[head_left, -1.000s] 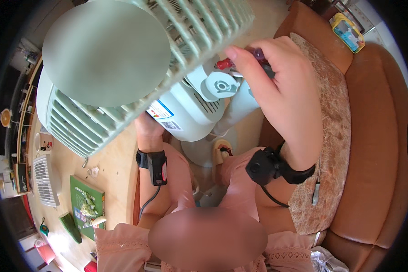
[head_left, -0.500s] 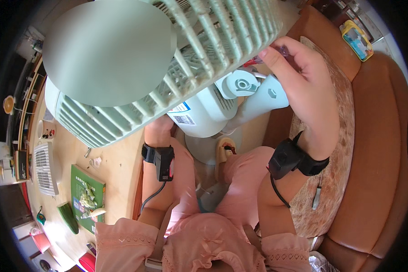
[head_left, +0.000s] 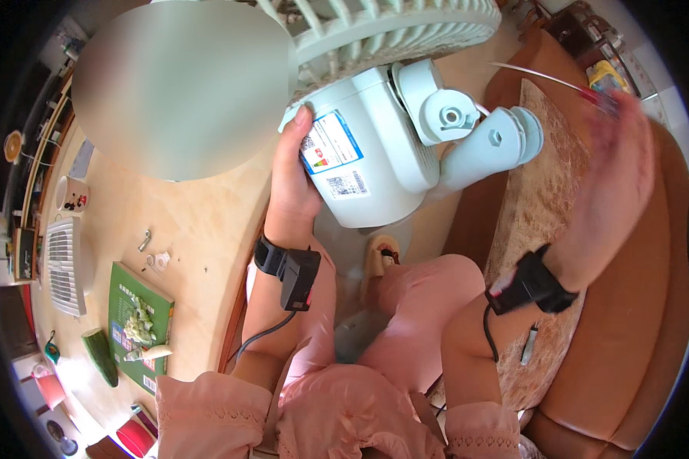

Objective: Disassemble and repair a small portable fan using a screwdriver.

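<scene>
A pale green electric fan is held up before me, its ribbed grille (head_left: 406, 34) at the top and motor housing (head_left: 386, 172) toward me. A blurred patch hides much of the grille. My left hand (head_left: 292, 180) grips the housing's left side, thumb beside a label. From the housing's right, a tubular neck (head_left: 482, 153) slants outward next to a round hinge joint (head_left: 450, 115). Off to the right, my right hand (head_left: 624, 164), smeared by motion, is closed on a screwdriver (head_left: 540, 73). Its long thin shaft points left toward the fan, apart from it.
On the wooden table (head_left: 199, 268) at left lie a green book (head_left: 142, 287), a cucumber (head_left: 99, 357), a white slatted object (head_left: 65, 264) and small metal parts. A mug (head_left: 73, 195) stands behind. Another screwdriver (head_left: 529, 346) rests on the brown sofa's (head_left: 628, 306) furry cover.
My right hand has drawn away from the fan to the right with the screwdriver. The fan has tilted, showing more of its housing, and my left hand has come into fuller view.
</scene>
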The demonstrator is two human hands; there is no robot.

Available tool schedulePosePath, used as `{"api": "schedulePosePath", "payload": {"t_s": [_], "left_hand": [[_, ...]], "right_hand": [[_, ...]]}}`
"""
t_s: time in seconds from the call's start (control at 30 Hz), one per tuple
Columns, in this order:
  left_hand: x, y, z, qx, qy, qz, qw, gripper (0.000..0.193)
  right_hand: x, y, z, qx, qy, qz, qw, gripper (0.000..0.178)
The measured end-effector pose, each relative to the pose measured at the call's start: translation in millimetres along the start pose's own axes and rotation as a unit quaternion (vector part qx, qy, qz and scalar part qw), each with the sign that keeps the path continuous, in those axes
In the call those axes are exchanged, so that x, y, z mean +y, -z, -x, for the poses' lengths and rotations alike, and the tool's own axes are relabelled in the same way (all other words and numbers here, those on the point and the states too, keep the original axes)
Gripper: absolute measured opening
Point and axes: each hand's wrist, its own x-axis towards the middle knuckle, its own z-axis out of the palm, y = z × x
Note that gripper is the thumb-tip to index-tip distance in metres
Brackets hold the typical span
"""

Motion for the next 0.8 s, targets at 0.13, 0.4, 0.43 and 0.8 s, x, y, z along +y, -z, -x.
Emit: {"api": "schedulePosePath", "payload": {"t_s": [0.13,0.4,0.43,0.8], "left_hand": [[1.0,-9.1,2.1,-0.01,0.001,0.019,1.0,0.036],[6.3,9.4,2.0,0.021,0.0,0.027,0.999,0.041],[5.6,6.8,2.8,0.017,0.002,0.033,0.999,0.041],[5.5,15.9,11.7,0.029,-0.058,0.009,0.998,0.037]], "right_hand": [[-30.0,26.0,-6.2,-0.035,0.137,-0.087,0.986,0.024],[-15.8,-28.2,21.0,-0.295,0.013,0.265,0.918,0.032],[-20.6,-34.9,19.6,-0.295,0.017,0.271,0.916,0.032],[-21.1,-56.7,7.2,-0.488,-0.131,0.117,0.855,0.024]]}}
